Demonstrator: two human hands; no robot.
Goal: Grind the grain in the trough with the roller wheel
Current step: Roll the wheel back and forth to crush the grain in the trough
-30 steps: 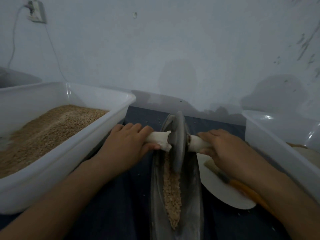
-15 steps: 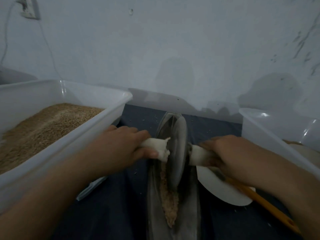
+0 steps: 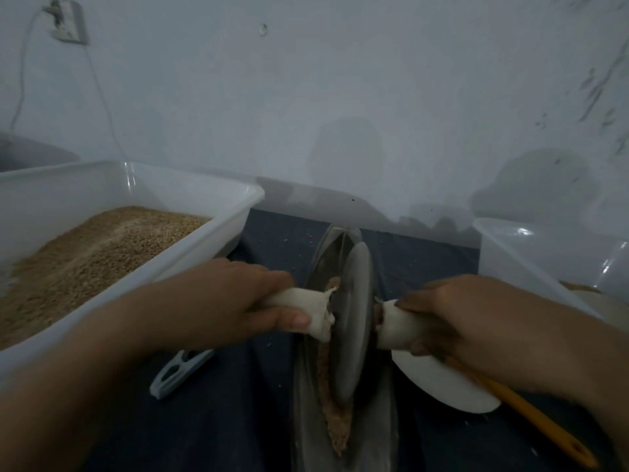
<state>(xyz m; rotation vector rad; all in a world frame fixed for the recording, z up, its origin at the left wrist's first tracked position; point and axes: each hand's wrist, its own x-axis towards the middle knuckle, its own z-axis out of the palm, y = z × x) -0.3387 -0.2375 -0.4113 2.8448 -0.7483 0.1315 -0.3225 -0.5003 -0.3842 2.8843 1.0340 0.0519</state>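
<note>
The long, narrow grey metal trough lies on the dark blue tabletop between a large white plastic tub of tan grain on the left and a white plastic tub on the right. The grey disc-shaped roller wheel stands upright in the trough, on a strip of brown ground grain. The left hand and right hand each keep a closed grip on the white cloth-wrapped axle handles. A white plate carries an orange-handled tool.
</note>
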